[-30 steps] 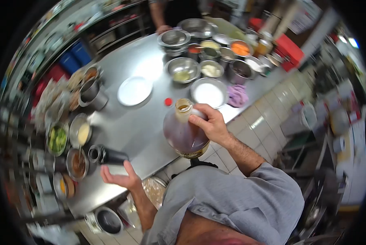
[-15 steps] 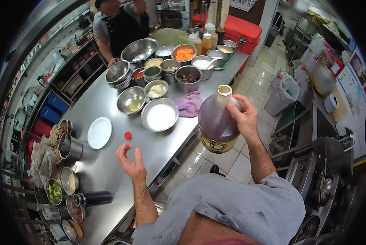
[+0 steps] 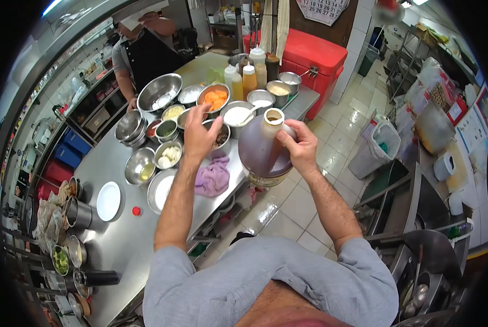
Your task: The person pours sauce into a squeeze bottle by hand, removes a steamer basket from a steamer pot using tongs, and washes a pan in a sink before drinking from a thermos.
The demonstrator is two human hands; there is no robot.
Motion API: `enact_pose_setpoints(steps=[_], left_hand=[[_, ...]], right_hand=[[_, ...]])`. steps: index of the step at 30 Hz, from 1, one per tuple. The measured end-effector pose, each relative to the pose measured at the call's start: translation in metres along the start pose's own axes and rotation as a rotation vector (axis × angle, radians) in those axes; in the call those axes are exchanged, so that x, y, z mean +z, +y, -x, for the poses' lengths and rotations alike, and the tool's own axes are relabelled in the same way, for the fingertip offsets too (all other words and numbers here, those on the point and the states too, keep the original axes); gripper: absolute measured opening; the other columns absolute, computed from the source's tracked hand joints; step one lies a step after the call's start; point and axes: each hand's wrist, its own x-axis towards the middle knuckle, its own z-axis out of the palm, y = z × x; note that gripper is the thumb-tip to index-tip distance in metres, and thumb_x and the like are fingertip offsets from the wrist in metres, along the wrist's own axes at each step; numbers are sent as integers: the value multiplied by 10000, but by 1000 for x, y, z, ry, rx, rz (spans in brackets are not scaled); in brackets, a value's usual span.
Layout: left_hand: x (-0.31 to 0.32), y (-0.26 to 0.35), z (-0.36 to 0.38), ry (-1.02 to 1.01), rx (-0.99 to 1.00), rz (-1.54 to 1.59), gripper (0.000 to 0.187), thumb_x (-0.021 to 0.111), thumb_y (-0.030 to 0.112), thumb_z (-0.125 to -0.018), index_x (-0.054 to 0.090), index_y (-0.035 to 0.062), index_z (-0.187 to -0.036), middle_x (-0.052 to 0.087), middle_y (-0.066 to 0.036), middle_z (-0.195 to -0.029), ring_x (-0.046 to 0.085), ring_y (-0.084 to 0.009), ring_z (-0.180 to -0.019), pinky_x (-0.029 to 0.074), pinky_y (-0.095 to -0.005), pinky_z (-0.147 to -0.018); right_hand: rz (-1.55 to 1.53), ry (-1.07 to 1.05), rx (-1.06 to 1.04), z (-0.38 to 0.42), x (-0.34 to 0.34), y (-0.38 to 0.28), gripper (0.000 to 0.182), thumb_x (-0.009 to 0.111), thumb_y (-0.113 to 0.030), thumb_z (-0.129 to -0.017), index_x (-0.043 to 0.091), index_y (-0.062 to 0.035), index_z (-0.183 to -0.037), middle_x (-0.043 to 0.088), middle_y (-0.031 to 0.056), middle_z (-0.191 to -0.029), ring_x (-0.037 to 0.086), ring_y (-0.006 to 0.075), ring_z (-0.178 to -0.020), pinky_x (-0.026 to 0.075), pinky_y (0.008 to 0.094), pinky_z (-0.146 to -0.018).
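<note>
My right hand (image 3: 301, 146) grips the handle of a large plastic jug (image 3: 258, 150) of dark brown liquid, its mouth uncapped and facing up. The jug hangs just off the table's edge. Fingers apart and holding nothing, my left hand (image 3: 203, 136) is over the bowls, in front of a bowl of dark pieces (image 3: 220, 143) and below the bowl of orange slices (image 3: 215, 100). A purple cloth (image 3: 212, 177) lies under and right of my left wrist. My left forearm partly hides a bowl of white contents (image 3: 160, 192). A red cap (image 3: 136, 211) rests on the steel table.
The steel table (image 3: 125, 240) carries a white plate (image 3: 109, 201), several metal bowls and squeeze bottles (image 3: 249, 80). Behind it stands a red cooler (image 3: 309, 60). Another person (image 3: 146, 60) is at the far side. Stoves and pans line the right; tiled floor (image 3: 309, 212) lies between.
My left hand has moved from near the red cap forward to above the bowls. The jug stays in my right hand, and the view has shifted.
</note>
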Motion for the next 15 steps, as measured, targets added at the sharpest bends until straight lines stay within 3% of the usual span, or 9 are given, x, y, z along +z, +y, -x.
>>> enact_pose_setpoints(steps=[2,6,8,10,15], left_hand=[[37,-26,-40,-8,11,45,400,685,173,-735,544,8,-1071,547,-112,-951,532,-211,-832,450,-308,-757],[103,-82,-118,-140,-50,44,420,671,199,-744,543,10,-1096,546,-135,-1042,558,-242,-880,466,-328,-791],[135,-117,-154,-169,-33,33,427,669,191,-739,542,22,-1110,544,-137,-1053,558,-245,-890,465,-333,-804],[166,-152,-189,-198,-24,25,435,668,182,-734,542,33,-1123,541,-140,-1064,559,-249,-899,464,-339,-816],[228,-221,-254,-442,-18,13,576,685,112,-665,495,47,-1206,520,-148,-1153,536,-262,-1007,442,-348,-885]], right_hand=[[2,5,0,-16,-1,25,227,681,-147,-784,596,-24,-954,624,10,-819,556,72,-741,456,219,-672],[-71,8,149,-37,9,75,229,682,-168,-780,597,-18,-931,607,6,-793,534,66,-714,449,218,-657],[120,26,96,-42,16,90,226,674,-188,-778,602,-12,-900,614,22,-776,538,73,-699,453,232,-642],[74,19,181,-51,13,101,198,673,-167,-771,601,-8,-865,617,50,-713,560,92,-651,463,245,-605],[210,-34,127,-75,5,114,180,672,-158,-768,593,-15,-843,620,74,-679,597,128,-604,475,261,-573]])
